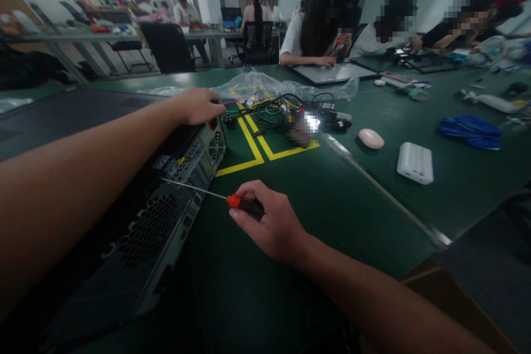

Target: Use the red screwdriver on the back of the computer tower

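Observation:
A computer case (124,100) lies on its side at the left, its rear panel with vents and ports facing right. My left hand (202,107) rests on the far corner of its upper side, palm down, with the fingers reaching over the edge. In my right hand (271,218) is a screwdriver (250,206) with an orange and black handle, gripped between thumb and fingers. Its long thin shaft points left, and the tip meets the rear panel near the upper edge. Whether a screw sits under the tip I cannot tell.
Beyond the case lie tangled cables (274,113) and clear plastic wrap (253,84). On the right are a pink oval object (370,139), a white box-shaped device (415,163) and a blue bundle (470,131). A person (319,22) works across the green table.

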`<state>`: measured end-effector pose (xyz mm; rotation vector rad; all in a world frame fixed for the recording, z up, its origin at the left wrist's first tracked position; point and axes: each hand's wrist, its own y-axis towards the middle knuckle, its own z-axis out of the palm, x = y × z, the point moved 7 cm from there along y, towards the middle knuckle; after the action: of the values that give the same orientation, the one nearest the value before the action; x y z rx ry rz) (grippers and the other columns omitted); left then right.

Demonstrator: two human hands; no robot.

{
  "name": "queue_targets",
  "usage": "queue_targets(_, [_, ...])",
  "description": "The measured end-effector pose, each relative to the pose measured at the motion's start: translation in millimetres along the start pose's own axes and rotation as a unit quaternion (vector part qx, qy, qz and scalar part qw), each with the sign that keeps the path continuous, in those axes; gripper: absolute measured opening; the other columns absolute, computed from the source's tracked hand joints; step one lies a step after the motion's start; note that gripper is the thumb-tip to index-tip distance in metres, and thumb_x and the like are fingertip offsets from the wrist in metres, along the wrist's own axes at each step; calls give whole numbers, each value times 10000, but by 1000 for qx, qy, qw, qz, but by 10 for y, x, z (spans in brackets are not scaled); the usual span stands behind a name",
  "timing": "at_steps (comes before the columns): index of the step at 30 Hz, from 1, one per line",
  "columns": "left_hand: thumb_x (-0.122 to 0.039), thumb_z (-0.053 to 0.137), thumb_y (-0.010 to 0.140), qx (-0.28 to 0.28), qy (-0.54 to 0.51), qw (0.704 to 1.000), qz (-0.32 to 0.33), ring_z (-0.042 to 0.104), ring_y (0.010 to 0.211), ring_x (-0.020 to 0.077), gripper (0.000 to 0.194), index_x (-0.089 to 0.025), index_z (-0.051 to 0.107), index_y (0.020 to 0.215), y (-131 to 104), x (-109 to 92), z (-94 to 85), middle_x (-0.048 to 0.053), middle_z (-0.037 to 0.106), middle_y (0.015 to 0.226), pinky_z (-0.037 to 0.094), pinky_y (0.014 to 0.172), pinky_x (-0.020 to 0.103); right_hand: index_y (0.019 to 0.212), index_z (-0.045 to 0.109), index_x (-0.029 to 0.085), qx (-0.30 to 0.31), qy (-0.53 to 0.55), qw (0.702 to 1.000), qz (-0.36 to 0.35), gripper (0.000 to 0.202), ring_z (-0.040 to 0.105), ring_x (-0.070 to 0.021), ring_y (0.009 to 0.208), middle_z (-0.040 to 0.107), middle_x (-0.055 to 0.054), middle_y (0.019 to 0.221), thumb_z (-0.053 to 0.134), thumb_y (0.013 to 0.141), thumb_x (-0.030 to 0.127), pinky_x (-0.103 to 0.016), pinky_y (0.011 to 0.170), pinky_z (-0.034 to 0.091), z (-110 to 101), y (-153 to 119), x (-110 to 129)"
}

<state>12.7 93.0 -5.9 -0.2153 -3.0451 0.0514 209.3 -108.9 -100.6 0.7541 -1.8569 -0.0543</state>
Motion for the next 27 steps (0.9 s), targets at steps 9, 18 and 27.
queue_targets(9, [-596,405,949,4,-15,1000,4,731,1309,457,841,-170,790,1562,9,7,12,202,816,1457,535,1118,523,1141,726,243,-12,10,1000,-3,163,702,-175,816,806,-30,1016,740,1075,392,-331,782,557,-14,2,14])
queue_targets(18, [-605,440,928,8,-22,1000,1,722,1324,459,843,-190,785,1575,4,9,4,191,818,1461,534,1127,530,1116,769,206,-7,-11,1000,-17,252,717,-194,860,809,-62,1018,661,1139,432,-357,840,564,-25,18,52])
queue_targets(27, [-609,402,961,-11,-22,1000,14,744,1279,457,809,-192,816,1518,23,23,11,206,839,1399,552,1106,538,1222,684,250,-6,-18,1000,-9,239,731,-189,853,829,-45,1084,775,1039,375,-356,827,584,-8,-13,29])
